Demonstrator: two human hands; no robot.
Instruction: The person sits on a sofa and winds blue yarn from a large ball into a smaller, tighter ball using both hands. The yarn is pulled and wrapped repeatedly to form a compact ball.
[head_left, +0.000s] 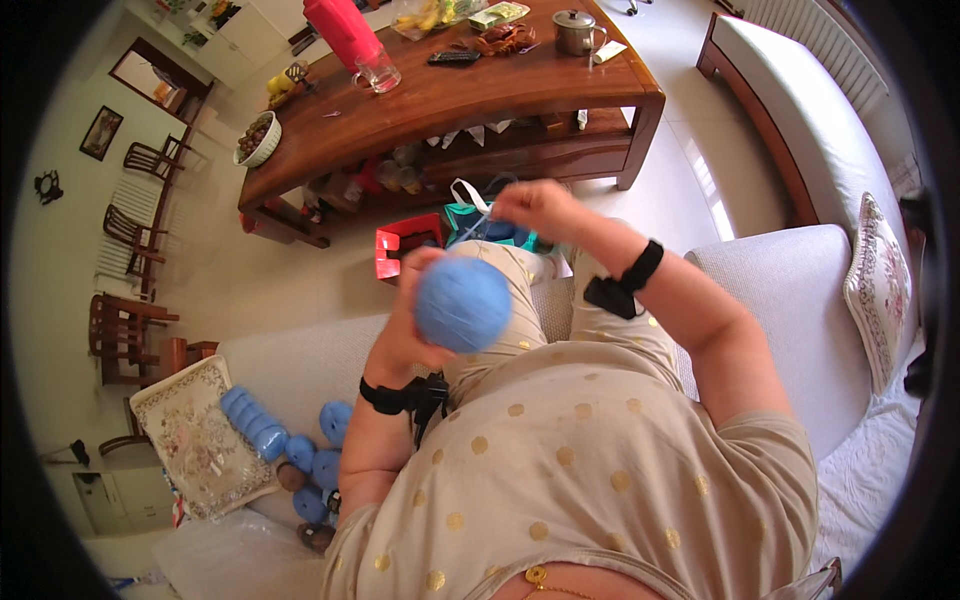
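My left hand (409, 319) is wrapped around the left side of a large ball of blue yarn (463, 304), held above my lap. A strand of blue yarn (471, 227) runs from near the ball up to my right hand (532, 206), whose fingers pinch it. That hand is slightly blurred. Beyond my knees stand an open red box (388, 255) and a teal-edged bag (457, 214) with a white handle and dark blue contents. Several blue balls of yarn (301, 453) and a wrapped row of blue yarn (253, 422) lie on the sofa at my left.
A wooden coffee table (450, 105) stands ahead, bearing a glass mug (381, 75), a pink flask (345, 34), a metal pot (576, 34) and a basket of fruit (261, 142). Floral cushions (199, 435) rest on the sofa (772, 300) at both sides.
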